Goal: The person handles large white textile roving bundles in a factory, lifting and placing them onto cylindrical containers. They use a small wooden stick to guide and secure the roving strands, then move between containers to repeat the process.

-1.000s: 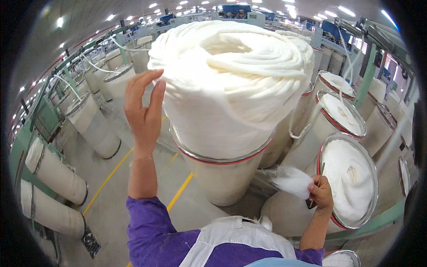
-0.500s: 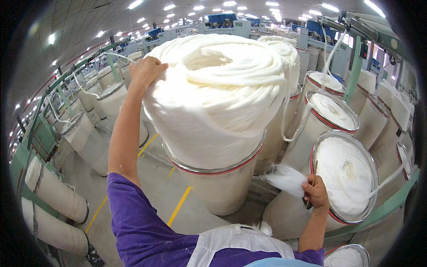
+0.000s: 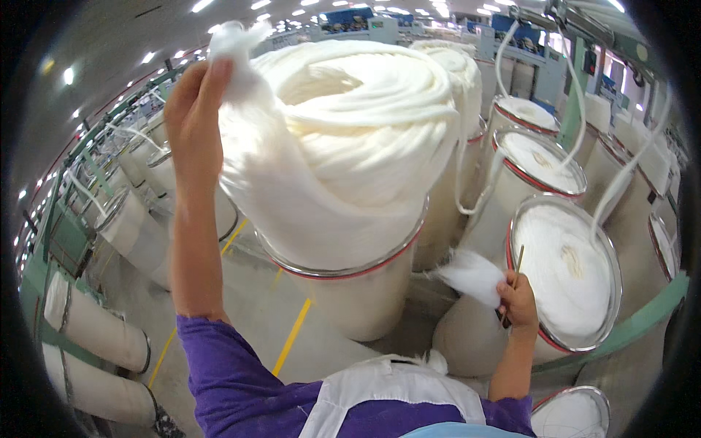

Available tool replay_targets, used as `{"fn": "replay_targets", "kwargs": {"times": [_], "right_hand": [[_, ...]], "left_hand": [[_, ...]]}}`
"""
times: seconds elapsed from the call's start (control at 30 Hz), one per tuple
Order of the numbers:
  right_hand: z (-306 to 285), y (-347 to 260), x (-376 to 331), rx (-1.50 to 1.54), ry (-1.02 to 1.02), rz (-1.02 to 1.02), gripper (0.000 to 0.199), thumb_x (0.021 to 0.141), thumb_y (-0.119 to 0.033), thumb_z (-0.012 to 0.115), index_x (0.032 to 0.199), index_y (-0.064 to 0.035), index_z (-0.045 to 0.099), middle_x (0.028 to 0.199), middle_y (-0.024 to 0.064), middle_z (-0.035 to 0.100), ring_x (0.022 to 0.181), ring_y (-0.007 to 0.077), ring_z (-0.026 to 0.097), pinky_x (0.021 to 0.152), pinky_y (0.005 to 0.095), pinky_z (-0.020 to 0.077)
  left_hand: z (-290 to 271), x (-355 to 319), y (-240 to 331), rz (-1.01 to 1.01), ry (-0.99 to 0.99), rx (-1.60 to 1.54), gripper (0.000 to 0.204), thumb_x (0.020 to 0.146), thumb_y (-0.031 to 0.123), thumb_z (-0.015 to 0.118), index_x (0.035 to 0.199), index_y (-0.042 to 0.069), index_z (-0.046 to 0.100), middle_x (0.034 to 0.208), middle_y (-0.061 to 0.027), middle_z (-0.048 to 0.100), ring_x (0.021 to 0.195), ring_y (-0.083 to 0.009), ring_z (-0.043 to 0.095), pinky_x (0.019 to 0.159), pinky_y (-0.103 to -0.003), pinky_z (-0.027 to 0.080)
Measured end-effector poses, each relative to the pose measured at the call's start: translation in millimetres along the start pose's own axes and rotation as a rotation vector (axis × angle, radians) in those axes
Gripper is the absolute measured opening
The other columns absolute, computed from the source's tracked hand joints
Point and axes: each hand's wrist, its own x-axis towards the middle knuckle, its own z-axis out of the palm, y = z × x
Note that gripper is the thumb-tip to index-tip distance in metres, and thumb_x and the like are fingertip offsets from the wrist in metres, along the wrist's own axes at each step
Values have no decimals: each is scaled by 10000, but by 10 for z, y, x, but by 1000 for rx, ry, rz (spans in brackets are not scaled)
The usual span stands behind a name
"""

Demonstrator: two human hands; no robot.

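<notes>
Spinning hall, left hand (image 3: 193, 120) raised, grip closed on sliver end (image 3: 237, 40), right hand (image 3: 517, 298) clutching tuft (image 3: 471, 276).

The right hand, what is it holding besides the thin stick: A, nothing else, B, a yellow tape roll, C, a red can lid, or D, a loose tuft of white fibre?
D: the right hand has its grip on a loose tuft of white fibre together with a thin stick, low beside the full can, while the left hand lifts sliver at the top of the tall pile.
</notes>
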Motion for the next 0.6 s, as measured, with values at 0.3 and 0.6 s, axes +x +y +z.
{"fn": "replay_targets", "kwargs": {"times": [0.3,0.6], "right_hand": [[-41,-67,58,-90,169,-8,293,854,-305,680,794,-29,601,600,-39,503,441,33,428,400,173,337],[117,295,273,-1004,177,-96,329,835,-333,673,925,-17,682,755,105,642,683,268,610,637,369,453]], "left_hand": [[703,-2020,429,-160,-1448,-32,431,821,224,698,1203,46,609,1337,-121,530,1316,-288,414,1074,-376,344],[440,-2976,-317,-1421,-976,-425,361,834,233,689,1083,-24,642,1086,-143,672,1044,-239,627,898,-353,477]]}}
